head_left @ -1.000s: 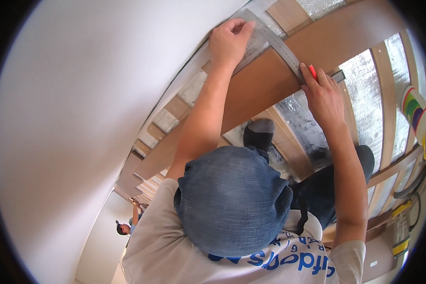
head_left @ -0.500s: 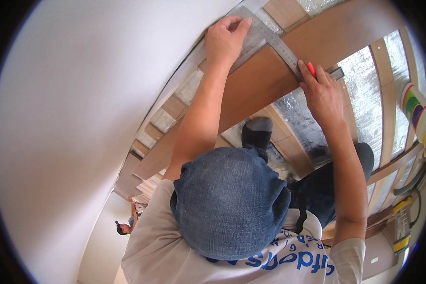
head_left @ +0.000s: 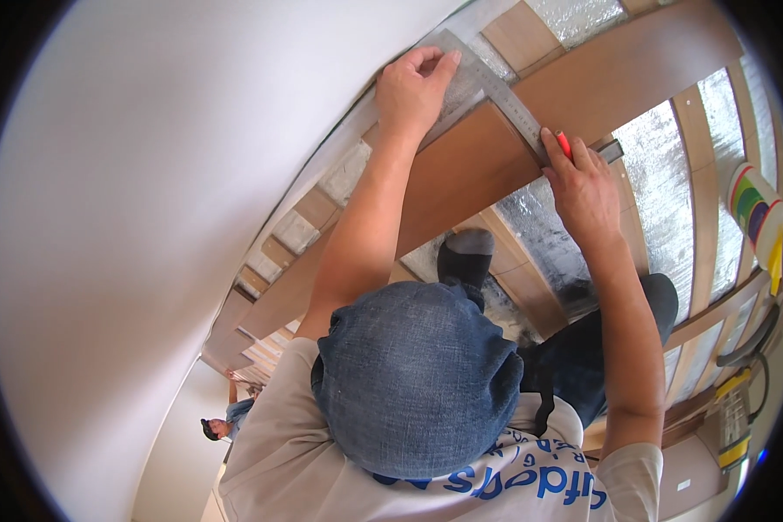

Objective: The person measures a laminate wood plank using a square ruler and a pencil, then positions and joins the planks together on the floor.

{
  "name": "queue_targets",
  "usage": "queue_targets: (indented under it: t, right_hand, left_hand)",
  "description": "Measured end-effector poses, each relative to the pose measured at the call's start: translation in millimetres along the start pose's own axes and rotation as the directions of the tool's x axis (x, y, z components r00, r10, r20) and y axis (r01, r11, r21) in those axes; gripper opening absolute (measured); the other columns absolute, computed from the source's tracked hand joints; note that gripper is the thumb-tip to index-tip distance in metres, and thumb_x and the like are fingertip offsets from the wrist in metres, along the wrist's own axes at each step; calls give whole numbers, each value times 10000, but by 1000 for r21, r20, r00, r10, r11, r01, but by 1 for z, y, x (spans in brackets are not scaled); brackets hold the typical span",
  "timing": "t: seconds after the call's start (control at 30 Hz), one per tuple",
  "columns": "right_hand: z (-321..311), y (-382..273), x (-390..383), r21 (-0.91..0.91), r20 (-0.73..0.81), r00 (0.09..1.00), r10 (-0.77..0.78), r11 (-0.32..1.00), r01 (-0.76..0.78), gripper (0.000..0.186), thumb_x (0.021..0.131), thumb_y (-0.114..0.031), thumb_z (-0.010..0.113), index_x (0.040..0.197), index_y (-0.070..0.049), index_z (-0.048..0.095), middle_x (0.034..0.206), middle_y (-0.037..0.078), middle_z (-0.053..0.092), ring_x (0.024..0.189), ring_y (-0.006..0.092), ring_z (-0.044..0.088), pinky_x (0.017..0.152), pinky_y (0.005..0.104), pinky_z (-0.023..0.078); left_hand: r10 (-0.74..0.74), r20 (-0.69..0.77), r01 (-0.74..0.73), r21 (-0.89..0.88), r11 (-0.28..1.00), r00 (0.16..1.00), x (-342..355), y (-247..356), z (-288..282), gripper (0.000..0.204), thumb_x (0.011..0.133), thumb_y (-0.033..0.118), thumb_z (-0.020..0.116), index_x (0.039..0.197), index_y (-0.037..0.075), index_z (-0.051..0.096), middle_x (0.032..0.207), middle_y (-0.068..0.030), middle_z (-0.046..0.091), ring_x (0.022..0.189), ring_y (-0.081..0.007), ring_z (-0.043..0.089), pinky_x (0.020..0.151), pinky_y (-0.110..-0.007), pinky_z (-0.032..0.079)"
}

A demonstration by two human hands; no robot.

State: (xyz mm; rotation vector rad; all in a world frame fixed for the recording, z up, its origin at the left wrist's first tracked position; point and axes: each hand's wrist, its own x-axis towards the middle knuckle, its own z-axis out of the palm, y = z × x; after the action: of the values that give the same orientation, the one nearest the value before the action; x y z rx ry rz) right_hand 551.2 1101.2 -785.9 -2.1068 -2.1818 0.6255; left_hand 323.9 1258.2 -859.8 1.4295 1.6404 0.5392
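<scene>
My left hand (head_left: pixel 413 94) has thumb and fingertips pressed together on the upper end of a metal set square (head_left: pixel 505 97), beside the white wall (head_left: pixel 165 174). My right hand (head_left: pixel 583 191) grips a red marking pencil (head_left: pixel 563 144), with fingers resting on the square's lower part near its dark end. The square lies across a brown plank (head_left: pixel 457 178), along the end of a board. Where the pencil's tip is, I cannot tell.
Foil insulation (head_left: pixel 651 209) shows between pale battens (head_left: pixel 703 191). A glue tube (head_left: pixel 748 209) and a black-and-yellow tool (head_left: pixel 732 422) lie at the right. A socked foot (head_left: pixel 465 261) rests under the plank. A co-worker (head_left: pixel 222 426) works at the far lower left.
The hands, square and planks appear slightly lower and further left in the picture, along with most of the scene. Both grips look the same. The co-worker's pose has shifted slightly.
</scene>
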Motion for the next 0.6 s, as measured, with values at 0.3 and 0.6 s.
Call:
queue_targets:
  t: [0.3, 0.6]
  right_hand:
    - [0, 1, 2, 12, 19, 1000, -20, 1000, 19, 541, 928, -152, 744, 1454, -136, 621, 1223, 96, 645, 1102, 320, 661, 1010, 437, 524]
    - [3, 2, 0, -34, 18, 1000, -24, 999, 25, 562, 930, -154, 744, 1475, -137, 609, 1221, 104, 643, 1090, 322, 662, 982, 425, 527]
  left_hand:
    - [-2, 3, 2, -4, 1000, 1000, 0, -3, 0, 422, 926, 439, 787, 1050, 36, 803, 923, -104, 810, 848, -250, 761, 798, -363, 588]
    - [-30, 17, 30, 5, 1000, 999, 1, -1, -1, 426, 927, 456, 781, 1056, 50, 804, 935, -102, 810, 843, -252, 758, 800, -364, 586]
